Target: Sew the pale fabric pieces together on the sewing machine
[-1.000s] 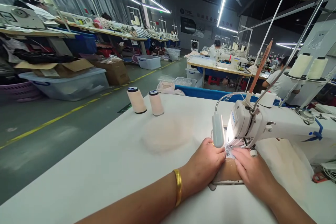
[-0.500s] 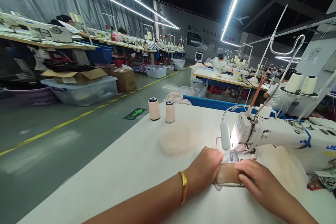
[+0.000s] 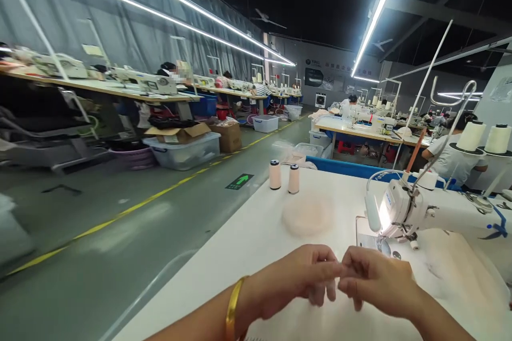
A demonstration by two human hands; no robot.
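Both hands are raised in front of the sewing machine (image 3: 404, 208), fingertips meeting. My left hand (image 3: 306, 274), with a gold bangle (image 3: 233, 309) at its wrist, is closed in a pinch. My right hand (image 3: 370, 277) is closed too, its thumb and forefinger against the left fingertips. Whatever lies between the fingers is too small to make out. A lit lamp shines by the needle area, just beyond the hands. Pale peach fabric (image 3: 460, 261) lies on the table right of my right hand.
Two peach thread spools (image 3: 274, 175) stand at the white table's (image 3: 240, 256) back left edge. A blurred peach piece (image 3: 307, 216) lies nearer. Cream thread cones (image 3: 472, 136) stand at right. A person in white (image 3: 456, 149) sits behind the machine.
Both hands have come away from the tan piece by the needle and drawn together nearer the camera. That piece is no longer visible. The view has turned left.
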